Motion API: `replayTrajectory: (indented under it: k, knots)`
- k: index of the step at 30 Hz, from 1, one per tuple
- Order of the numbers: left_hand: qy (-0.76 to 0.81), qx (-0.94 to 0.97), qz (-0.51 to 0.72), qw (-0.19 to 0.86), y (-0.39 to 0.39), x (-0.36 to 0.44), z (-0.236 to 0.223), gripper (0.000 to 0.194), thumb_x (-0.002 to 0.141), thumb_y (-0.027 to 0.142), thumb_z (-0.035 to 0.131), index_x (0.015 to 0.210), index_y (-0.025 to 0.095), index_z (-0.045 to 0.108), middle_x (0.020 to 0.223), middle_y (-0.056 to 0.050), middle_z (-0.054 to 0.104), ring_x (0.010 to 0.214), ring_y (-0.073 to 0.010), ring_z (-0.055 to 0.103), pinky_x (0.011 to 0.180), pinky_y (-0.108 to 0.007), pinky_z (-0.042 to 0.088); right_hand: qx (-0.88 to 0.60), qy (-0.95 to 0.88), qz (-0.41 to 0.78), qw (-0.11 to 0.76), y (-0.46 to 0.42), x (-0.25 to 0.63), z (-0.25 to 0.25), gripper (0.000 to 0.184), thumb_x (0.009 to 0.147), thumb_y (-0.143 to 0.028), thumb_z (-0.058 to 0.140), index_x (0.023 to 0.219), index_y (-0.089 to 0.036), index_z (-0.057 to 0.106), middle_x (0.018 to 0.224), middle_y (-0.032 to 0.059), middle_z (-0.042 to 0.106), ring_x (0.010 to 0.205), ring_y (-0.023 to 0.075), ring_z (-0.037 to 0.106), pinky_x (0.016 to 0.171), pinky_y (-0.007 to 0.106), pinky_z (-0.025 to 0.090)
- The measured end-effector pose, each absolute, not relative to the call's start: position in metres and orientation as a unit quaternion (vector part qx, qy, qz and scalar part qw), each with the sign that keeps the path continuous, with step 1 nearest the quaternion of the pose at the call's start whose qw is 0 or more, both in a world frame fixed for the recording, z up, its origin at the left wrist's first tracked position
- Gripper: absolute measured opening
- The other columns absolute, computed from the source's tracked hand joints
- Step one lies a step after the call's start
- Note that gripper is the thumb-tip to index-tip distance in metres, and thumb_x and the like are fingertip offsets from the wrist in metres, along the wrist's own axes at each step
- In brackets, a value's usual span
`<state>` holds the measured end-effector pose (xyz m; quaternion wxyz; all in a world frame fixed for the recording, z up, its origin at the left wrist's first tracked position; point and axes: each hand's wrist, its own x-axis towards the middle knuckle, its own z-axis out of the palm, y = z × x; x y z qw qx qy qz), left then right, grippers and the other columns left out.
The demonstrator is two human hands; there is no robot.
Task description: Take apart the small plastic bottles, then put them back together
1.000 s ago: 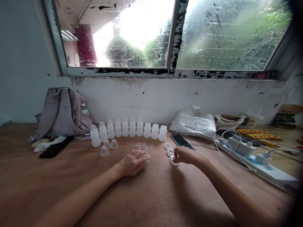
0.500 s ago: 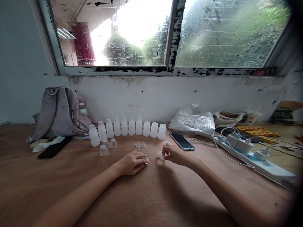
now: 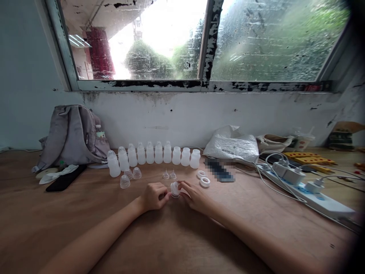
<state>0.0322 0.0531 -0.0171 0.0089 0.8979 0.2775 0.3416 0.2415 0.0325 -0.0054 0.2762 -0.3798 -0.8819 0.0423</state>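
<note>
Left hand [image 3: 156, 196] pinching clear teat [image 3: 175, 196], right hand [image 3: 195, 196] grasping white ring [image 3: 174, 187], axis seemingly tilted.

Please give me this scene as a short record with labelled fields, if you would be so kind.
Left hand: fingers curled, close beside a white plastic ring; contact unclear
Right hand: fingers on that ring's right side
Spares: two round white plastic rings, lying beyond the right hand
Centre: two clear pointed teats
Back row: ten frosted white plastic bottles, seven topped, three without tops
Left of centre: three translucent domed caps
</note>
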Motion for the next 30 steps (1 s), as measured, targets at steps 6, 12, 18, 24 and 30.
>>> replayTrajectory:
  k: [6,12,18,24,30]
  knots:
    - [0.265,0.909,0.315,-0.06,0.054,0.034,-0.021,0.028,0.082,0.029,0.038,0.063,0.018,0.055,0.059,-0.003,0.056,0.059,-0.0134,0.051,0.059,-0.025,0.042,-0.406,-0.87,0.053,0.275,0.031,0.237,-0.01,0.019,0.076,-0.016,0.044,0.095,-0.02,0.043,0.089,0.0058,0.055,0.085,0.0192,0.054,0.073,0.031,0.042]
    - [0.262,0.916,0.302,-0.037,0.055,0.035,-0.019,0.022,0.082,0.027,0.039,0.073,0.018,0.057,0.069,-0.005,0.06,0.068,-0.0152,0.054,0.066,-0.026,0.043,-0.416,-0.862,0.054,0.285,0.033,0.238,-0.008,0.025,0.072,-0.019,0.049,0.096,-0.02,0.042,0.094,0.0074,0.055,0.088,0.0204,0.053,0.075,0.032,0.041]
    - [0.26,0.922,0.287,-0.015,0.053,0.036,-0.015,0.018,0.081,0.023,0.04,0.081,0.018,0.057,0.079,-0.005,0.061,0.077,-0.0164,0.054,0.072,-0.027,0.044,-0.414,-0.869,0.056,0.264,0.035,0.238,-0.01,0.03,0.071,-0.019,0.052,0.099,-0.019,0.042,0.098,0.0071,0.056,0.093,0.021,0.051,0.078,0.033,0.041]
    - [0.269,0.921,0.281,0.003,0.054,0.037,-0.015,0.017,0.081,0.023,0.041,0.08,0.017,0.057,0.08,-0.005,0.062,0.08,-0.0167,0.054,0.075,-0.027,0.043,-0.418,-0.868,0.074,0.259,0.037,0.24,-0.016,0.032,0.073,-0.021,0.052,0.103,-0.02,0.04,0.102,0.007,0.056,0.096,0.02,0.051,0.08,0.033,0.04]
    - [0.314,0.903,0.289,0.042,0.056,0.038,-0.014,0.02,0.084,0.025,0.039,0.083,0.017,0.058,0.079,-0.005,0.061,0.079,-0.0165,0.054,0.074,-0.027,0.043,-0.421,-0.865,0.071,0.263,0.037,0.24,-0.019,0.032,0.073,-0.021,0.053,0.104,-0.019,0.041,0.104,0.0079,0.056,0.097,0.0204,0.051,0.081,0.033,0.039]
